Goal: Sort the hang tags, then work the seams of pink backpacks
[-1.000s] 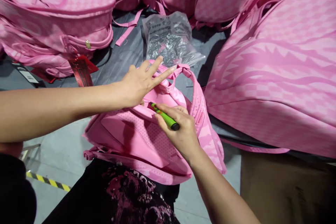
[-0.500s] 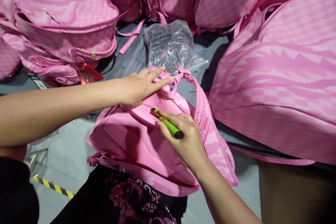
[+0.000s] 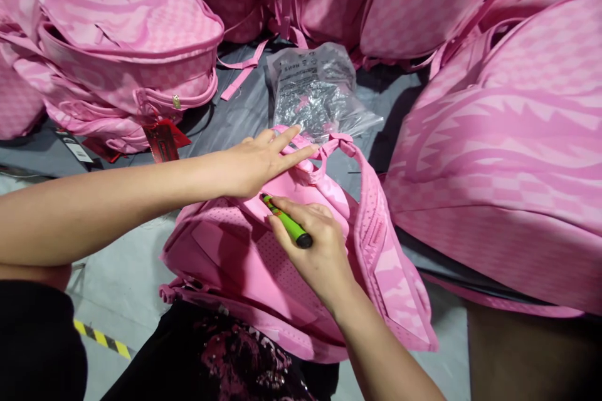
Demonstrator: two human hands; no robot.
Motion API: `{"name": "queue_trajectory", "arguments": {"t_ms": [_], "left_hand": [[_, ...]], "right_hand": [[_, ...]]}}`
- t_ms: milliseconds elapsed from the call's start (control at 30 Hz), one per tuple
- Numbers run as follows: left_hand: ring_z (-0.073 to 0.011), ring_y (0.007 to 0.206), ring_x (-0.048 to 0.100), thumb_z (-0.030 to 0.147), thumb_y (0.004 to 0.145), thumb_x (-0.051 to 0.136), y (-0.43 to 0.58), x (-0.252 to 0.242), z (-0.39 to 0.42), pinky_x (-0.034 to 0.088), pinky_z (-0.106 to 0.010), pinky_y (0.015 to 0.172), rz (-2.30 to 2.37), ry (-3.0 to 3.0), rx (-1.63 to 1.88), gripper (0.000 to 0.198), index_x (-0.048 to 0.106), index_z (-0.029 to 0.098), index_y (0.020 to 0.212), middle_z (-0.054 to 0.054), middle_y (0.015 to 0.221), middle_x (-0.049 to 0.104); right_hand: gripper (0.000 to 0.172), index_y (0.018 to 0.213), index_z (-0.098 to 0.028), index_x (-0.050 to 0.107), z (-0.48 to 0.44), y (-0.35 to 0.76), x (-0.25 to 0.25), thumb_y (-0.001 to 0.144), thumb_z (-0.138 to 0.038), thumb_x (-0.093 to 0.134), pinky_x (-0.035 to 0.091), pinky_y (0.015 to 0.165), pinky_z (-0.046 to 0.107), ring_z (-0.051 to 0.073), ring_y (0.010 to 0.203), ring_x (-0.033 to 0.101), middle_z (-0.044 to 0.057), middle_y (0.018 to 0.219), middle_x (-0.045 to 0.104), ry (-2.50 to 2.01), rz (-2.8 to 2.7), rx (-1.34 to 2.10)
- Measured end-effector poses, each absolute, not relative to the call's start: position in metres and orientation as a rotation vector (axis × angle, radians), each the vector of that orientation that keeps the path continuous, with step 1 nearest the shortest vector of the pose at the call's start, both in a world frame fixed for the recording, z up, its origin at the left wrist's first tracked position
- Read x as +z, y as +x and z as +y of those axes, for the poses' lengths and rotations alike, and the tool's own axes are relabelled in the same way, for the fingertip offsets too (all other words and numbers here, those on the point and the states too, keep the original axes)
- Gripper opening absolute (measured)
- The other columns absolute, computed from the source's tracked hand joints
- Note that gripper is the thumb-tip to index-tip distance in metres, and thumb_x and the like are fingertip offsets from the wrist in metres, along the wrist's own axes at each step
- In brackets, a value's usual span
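A pink backpack point(image 3: 226, 269) lies tilted over my lap, its padded, dotted back panel facing up. My left hand point(image 3: 263, 160) rests across its top by the handle loop, two fingers stretched out and apart; its thumb side is partly hidden. My right hand point(image 3: 315, 238) grips a green pen-shaped tool point(image 3: 290, 224) with a black rear end and orange print. The tool's dark tip points at the upper back panel, close beneath my left hand. Whether the tip touches the fabric I cannot tell. A shoulder strap point(image 3: 371, 200) curves down on the right.
Beyond the backpack, a clear plastic bag point(image 3: 315, 91) with small pink pieces lies on the grey table point(image 3: 244, 113). Large pink backpacks stand on the left point(image 3: 136, 69), on the right point(image 3: 493, 156) and along the back. Red tags point(image 3: 162, 141) hang from the left one.
The tool in my right hand has moved slightly left along the panel, nearer my left hand. The whole view has shifted a little, while my left hand keeps its place on the backpack.
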State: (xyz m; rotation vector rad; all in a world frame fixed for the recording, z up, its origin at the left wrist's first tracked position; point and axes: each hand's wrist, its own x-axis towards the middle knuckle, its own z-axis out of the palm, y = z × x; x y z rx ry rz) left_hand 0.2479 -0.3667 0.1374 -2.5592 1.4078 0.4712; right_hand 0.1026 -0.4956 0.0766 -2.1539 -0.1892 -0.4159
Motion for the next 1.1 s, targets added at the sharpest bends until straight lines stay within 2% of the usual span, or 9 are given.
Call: {"name": "queue_trajectory", "arguments": {"t_ms": [133,267,433,600,1100], "left_hand": [[-0.0366,0.147,0.027,0.009,0.080,0.060,0.249,0.134,-0.364,0.045,-0.046,0.101,1.440,-2.595,0.460,0.103,0.003,0.038,0.161,-0.014,0.171,0.003],[-0.0385,0.149,0.025,0.009,0.080,0.061,0.248,0.133,-0.363,0.045,-0.049,0.103,1.464,-2.634,0.471,0.102,0.006,0.036,0.162,-0.015,0.170,0.004],[-0.0411,0.150,0.023,0.006,0.079,0.060,0.249,0.130,-0.363,0.043,-0.053,0.106,1.440,-2.660,0.531,0.103,0.006,0.037,0.162,-0.014,0.171,-0.002],[-0.0410,0.151,0.020,0.008,0.078,0.061,0.250,0.127,-0.360,0.041,-0.054,0.110,1.519,-2.688,0.487,0.104,0.004,0.034,0.162,-0.013,0.171,0.000],[-0.0412,0.151,0.021,0.005,0.081,0.055,0.248,0.133,-0.361,0.040,-0.056,0.110,1.456,-2.730,0.575,0.097,0.011,0.034,0.162,-0.011,0.172,-0.001]], "right_hand": [[0.022,0.111,-0.019,0.073,-0.493,0.102,0.080,0.090,-0.020,0.065,0.056,0.082,0.045,0.023,0.089,0.076,0.007,0.107,0.080,-2.175,-0.149,-0.431],[0.025,0.114,-0.022,0.071,-0.492,0.101,0.080,0.090,-0.022,0.067,0.059,0.088,0.045,0.022,0.093,0.076,0.005,0.110,0.079,-2.095,-0.086,-0.309],[0.021,0.108,-0.022,0.071,-0.492,0.100,0.078,0.088,-0.018,0.065,0.060,0.097,0.042,0.021,0.107,0.074,0.006,0.116,0.077,-1.985,-0.036,-0.246],[0.023,0.110,-0.020,0.072,-0.493,0.100,0.081,0.089,-0.015,0.063,0.059,0.102,0.041,0.021,0.114,0.072,0.008,0.120,0.076,-2.033,-0.078,-0.249],[0.022,0.108,-0.019,0.072,-0.490,0.100,0.085,0.090,-0.013,0.061,0.058,0.107,0.039,0.020,0.116,0.071,0.010,0.120,0.076,-1.999,-0.079,-0.233]]}}
